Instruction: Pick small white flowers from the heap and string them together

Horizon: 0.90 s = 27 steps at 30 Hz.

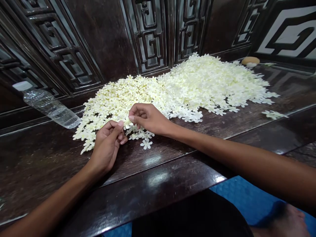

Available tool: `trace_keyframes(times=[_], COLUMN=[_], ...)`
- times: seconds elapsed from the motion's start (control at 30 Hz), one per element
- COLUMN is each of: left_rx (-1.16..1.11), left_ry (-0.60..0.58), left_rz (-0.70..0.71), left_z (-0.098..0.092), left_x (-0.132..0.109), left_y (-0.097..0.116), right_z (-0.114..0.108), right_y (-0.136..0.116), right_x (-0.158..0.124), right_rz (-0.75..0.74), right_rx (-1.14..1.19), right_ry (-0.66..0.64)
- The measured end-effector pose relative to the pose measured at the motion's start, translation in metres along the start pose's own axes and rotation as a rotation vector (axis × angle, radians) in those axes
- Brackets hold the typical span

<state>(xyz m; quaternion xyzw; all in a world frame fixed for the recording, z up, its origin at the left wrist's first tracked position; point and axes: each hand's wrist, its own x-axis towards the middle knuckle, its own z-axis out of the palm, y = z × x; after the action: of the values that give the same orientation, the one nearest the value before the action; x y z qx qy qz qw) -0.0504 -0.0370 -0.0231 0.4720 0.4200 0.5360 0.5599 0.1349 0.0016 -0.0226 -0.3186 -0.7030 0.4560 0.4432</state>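
Observation:
Between my two hands, just above the front of the pile, is a small white flower (127, 124). The thumb and fingers of my left hand (108, 143) pinch it from the left. From the right, my right hand (149, 119) closes thumb and fingertips at the flower's other edge. Beneath and behind them spreads a large heap of white and cream flowers (204, 82), which look artificial. One loose flower (146, 144) lies on the dark wood just in front of the heap.
A clear plastic bottle (53, 107) with a white cap leans at the left, by the heap. Carved dark wooden panels (106, 36) rise behind. A round tan object (250, 61) sits at the back right. Stray petals (274, 114) lie right. Blue matting (237, 191) shows below the wooden edge.

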Motion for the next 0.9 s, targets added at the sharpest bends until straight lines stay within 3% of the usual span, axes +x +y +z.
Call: trace_keyframes(times=[0.27, 0.5, 0.67, 0.9], left_rx=[-0.040, -0.024, 0.042, 0.073], left_ry=[-0.006, -0.006, -0.059, -0.072], left_rz=[-0.005, -0.020, -0.025, -0.008], left_z=[0.000, -0.001, -0.002, 0.000], left_x=[-0.001, -0.001, -0.001, -0.003], left_y=[0.001, 0.002, 0.002, 0.003], right_z=[-0.001, -0.006, -0.010, 0.000], right_y=[-0.007, -0.017, -0.023, -0.016], right_x=[0.000, 0.002, 0.001, -0.004], right_rz=[0.084, 0.179, 0.231, 0.217], right_rx=[-0.077, -0.028, -0.088, -0.161], right_ry=[0.146, 0.193, 0.124, 0.026])
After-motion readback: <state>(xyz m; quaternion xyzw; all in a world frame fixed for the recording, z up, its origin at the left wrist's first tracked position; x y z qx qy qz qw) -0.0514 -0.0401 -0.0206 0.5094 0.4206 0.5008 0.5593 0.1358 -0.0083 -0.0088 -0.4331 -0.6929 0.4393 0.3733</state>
